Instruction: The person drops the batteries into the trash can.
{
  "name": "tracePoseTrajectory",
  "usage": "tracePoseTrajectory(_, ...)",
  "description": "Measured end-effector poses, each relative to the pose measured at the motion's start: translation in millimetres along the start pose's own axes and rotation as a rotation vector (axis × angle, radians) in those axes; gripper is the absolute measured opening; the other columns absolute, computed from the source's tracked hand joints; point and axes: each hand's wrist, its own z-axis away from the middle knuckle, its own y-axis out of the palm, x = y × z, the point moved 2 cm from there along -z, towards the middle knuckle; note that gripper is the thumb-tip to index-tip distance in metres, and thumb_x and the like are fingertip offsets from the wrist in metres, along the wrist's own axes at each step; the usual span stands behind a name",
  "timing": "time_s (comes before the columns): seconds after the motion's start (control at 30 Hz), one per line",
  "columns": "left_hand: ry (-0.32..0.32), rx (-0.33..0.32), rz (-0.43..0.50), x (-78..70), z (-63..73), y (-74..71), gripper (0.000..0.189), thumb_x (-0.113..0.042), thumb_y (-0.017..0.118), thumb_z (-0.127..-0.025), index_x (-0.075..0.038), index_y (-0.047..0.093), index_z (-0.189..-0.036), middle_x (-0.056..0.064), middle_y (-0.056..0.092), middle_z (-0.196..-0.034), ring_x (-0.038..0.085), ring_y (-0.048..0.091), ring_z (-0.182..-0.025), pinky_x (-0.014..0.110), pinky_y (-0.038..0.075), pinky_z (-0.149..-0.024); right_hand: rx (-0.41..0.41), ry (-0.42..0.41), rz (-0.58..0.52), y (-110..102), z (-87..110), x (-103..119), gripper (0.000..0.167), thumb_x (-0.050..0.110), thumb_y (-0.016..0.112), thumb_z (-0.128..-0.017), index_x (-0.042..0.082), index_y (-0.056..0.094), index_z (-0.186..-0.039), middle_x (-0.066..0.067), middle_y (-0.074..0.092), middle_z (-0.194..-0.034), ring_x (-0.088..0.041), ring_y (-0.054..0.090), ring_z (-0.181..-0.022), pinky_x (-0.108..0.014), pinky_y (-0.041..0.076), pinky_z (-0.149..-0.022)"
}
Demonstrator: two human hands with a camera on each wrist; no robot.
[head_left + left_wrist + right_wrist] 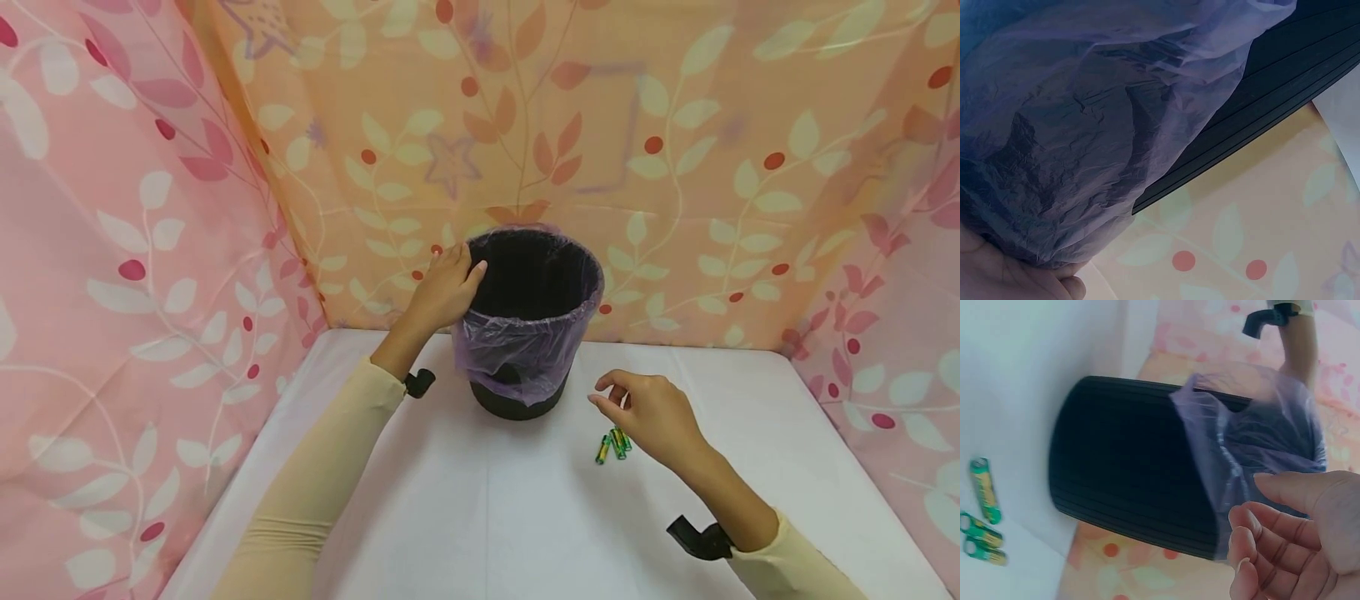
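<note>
A black trash bin (517,408) stands upright, lined with a thin purple plastic bag (517,354) folded over its rim. My left hand (447,287) grips the left side of the rim through the bag, thumb at the opening. In the left wrist view, part of this hand (1016,275) lies against the bag (1085,144). My right hand (656,417) hovers to the right of the bin, fingers loosely bent, nothing in them. Just left of and below it, three green and yellow batteries (618,443) lie on the table; the right wrist view shows one battery (985,490) apart from two side by side.
A white cloth (480,533) covers the table. Behind the bin hangs an orange floral curtain (675,250), with a pink floral curtain (112,292) along the left and another on the right. A black camera mount (701,540) sits on the right wrist.
</note>
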Motion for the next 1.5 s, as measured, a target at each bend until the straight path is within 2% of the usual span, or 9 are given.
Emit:
tracePoseTrajectory(0.4,0.013,-0.015,-0.004,0.7,-0.3,0.8,0.071,-0.046,0.024,-0.110,0.007,0.022,-0.158,0.022,0.019,-0.166,0.032,0.011,-0.156,0.040,-0.003,-0.126,0.034,0.045,-0.025,20.8,17.8,-14.1,0.013,0.024,0.081,-0.087,0.014,0.075,-0.093,0.014,0.058,-0.064,-0.005,0.050,-0.059,-0.024,0.041,-0.047)
tracePoseTrajectory(0.8,0.020,-0.016,-0.013,0.0,-0.5,0.5,0.071,-0.046,0.023,-0.111,0.008,0.022,-0.157,0.023,0.019,-0.165,0.033,0.012,-0.155,0.042,0.000,-0.126,0.086,0.113,-0.034,40.2,30.9,-29.5,0.012,0.023,0.084,-0.085,0.016,0.074,-0.087,0.014,0.059,-0.063,-0.006,0.046,-0.052,-0.025,0.038,-0.042)
tracePoseTrajectory(0.9,0.018,-0.012,-0.008,-0.4,-0.1,-0.4,0.072,-0.046,0.023,-0.110,0.008,0.021,-0.157,0.023,0.018,-0.166,0.033,0.011,-0.155,0.040,-0.003,-0.126,0.100,0.128,-0.040,45.9,33.8,-34.2,0.012,0.023,0.084,-0.084,0.015,0.074,-0.086,0.013,0.060,-0.064,-0.006,0.046,-0.052,-0.024,0.037,-0.042)
tracePoseTrajectory(1.5,0.010,-0.006,0.002,0.4,-1.0,0.6,0.072,-0.047,0.023,-0.110,0.007,0.020,-0.158,0.021,0.016,-0.167,0.032,0.009,-0.156,0.038,-0.004,-0.125,0.126,0.198,0.053,73.4,42.8,-55.7,0.017,0.024,0.085,-0.083,0.014,0.072,-0.078,0.009,0.050,-0.058,-0.010,0.044,-0.052,-0.027,0.034,-0.042)
